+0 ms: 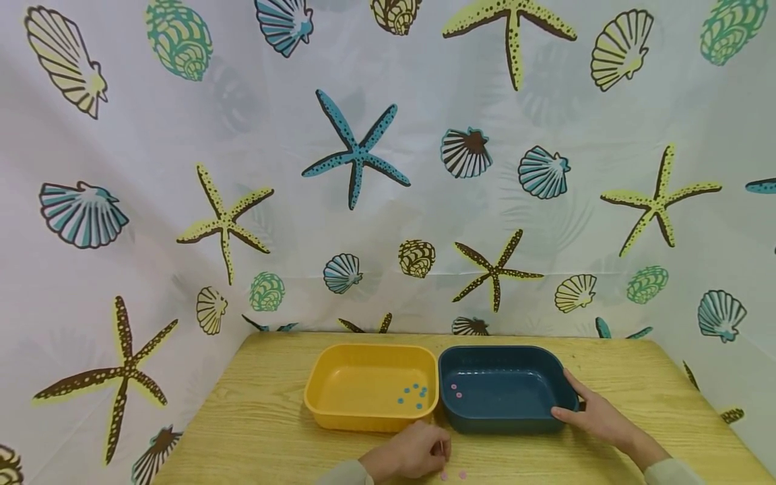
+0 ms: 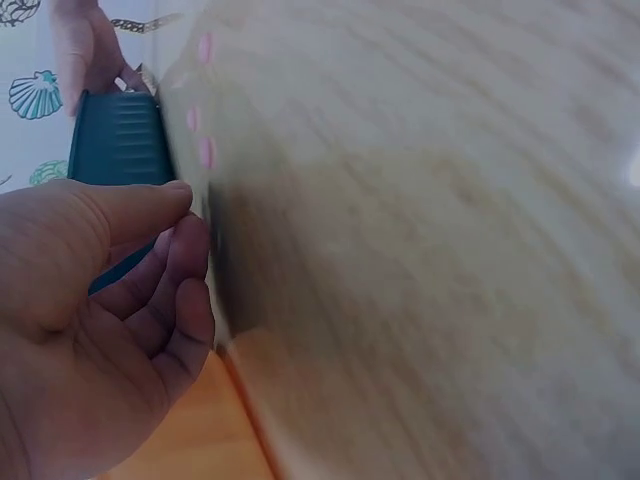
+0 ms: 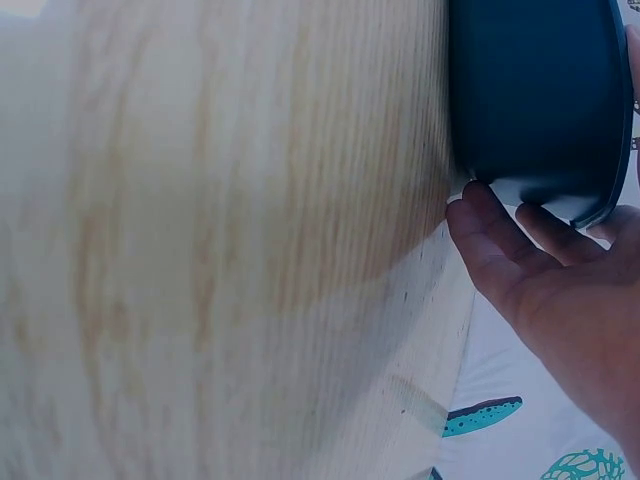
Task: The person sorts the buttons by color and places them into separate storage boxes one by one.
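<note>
My right hand point(image 1: 597, 415) grips the right end of a dark blue plastic bin point(image 1: 503, 426), its thumb at the front rim. In the right wrist view, its fingers point(image 3: 490, 240) lie along the bin's outer wall. My left hand point(image 1: 412, 450) is low over the table, in front of where the bins meet. Its fingers are curled, with the thumb tip close to the index fingertip point(image 2: 190, 240); I cannot tell whether something small is between them. Small pink discs like buttons point(image 1: 463, 475) lie on the table beside that hand, and pink ones point(image 1: 459, 395) lie inside the blue bin.
A yellow bin point(image 1: 364, 423) stands against the blue bin's left side, with several small blue button-like discs point(image 1: 407, 391) inside. Both bins are on a wood-grain table point(image 1: 261, 404). A white curtain point(image 1: 388, 229) printed with shells and starfish surrounds the table's back and sides.
</note>
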Action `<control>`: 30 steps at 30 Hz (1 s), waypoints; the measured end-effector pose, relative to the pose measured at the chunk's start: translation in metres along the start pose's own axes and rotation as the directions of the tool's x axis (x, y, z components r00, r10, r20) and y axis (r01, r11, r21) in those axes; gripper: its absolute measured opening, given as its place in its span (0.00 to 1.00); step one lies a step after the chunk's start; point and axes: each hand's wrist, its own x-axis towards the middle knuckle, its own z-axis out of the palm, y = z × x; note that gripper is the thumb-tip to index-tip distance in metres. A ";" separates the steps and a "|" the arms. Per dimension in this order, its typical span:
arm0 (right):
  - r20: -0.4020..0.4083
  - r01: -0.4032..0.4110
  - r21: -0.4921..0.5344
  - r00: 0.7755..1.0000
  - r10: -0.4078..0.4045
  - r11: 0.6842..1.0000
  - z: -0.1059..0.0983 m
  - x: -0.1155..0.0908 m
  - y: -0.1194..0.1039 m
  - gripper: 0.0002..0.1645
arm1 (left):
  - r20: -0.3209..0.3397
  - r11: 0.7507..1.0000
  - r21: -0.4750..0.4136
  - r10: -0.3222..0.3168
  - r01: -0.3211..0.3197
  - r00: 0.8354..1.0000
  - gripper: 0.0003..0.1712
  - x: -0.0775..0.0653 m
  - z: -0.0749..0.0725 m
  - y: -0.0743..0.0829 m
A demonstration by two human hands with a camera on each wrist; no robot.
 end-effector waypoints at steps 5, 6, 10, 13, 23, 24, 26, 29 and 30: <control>0.003 -0.010 0.006 1.000 0.010 1.000 0.000 0.000 0.001 0.57 | -0.041 1.000 -0.029 -0.009 0.008 0.999 0.03 -0.001 -0.004 0.002; 0.002 -0.011 0.006 1.000 0.011 1.000 0.000 0.001 0.001 0.57 | -0.043 1.000 -0.030 -0.011 0.010 0.999 0.03 0.000 -0.005 0.003; 0.000 -0.019 0.010 1.000 0.019 1.000 0.001 0.000 0.000 0.57 | -0.039 0.999 -0.050 -0.021 0.019 0.999 0.03 0.001 -0.008 0.004; 0.000 -0.017 0.016 1.000 0.017 1.000 0.001 0.000 0.000 0.57 | -0.039 0.995 -0.091 -0.034 0.030 0.999 0.03 0.001 -0.011 0.006; -0.008 -0.017 0.027 1.000 0.017 0.999 0.002 -0.001 0.000 0.57 | -0.088 0.970 -0.235 -0.078 0.055 0.993 0.03 0.004 -0.026 0.013; -0.009 -0.016 0.029 1.000 0.016 0.999 0.002 -0.001 0.000 0.56 | -0.095 0.966 -0.253 -0.081 0.054 0.992 0.03 0.004 -0.028 0.014; -0.008 -0.013 0.030 1.000 0.013 0.999 0.002 0.000 0.001 0.56 | -0.104 0.956 -0.286 -0.093 0.059 0.990 0.03 0.004 -0.031 0.016; -0.009 -0.013 0.033 1.000 0.014 0.999 0.002 -0.001 0.001 0.56 | -0.107 0.938 -0.339 -0.114 0.071 0.988 0.03 0.005 -0.036 0.019; -0.009 -0.014 0.036 1.000 0.014 0.999 0.002 -0.001 0.001 0.56 | -0.106 0.933 -0.351 -0.123 0.079 0.987 0.03 0.006 -0.037 0.020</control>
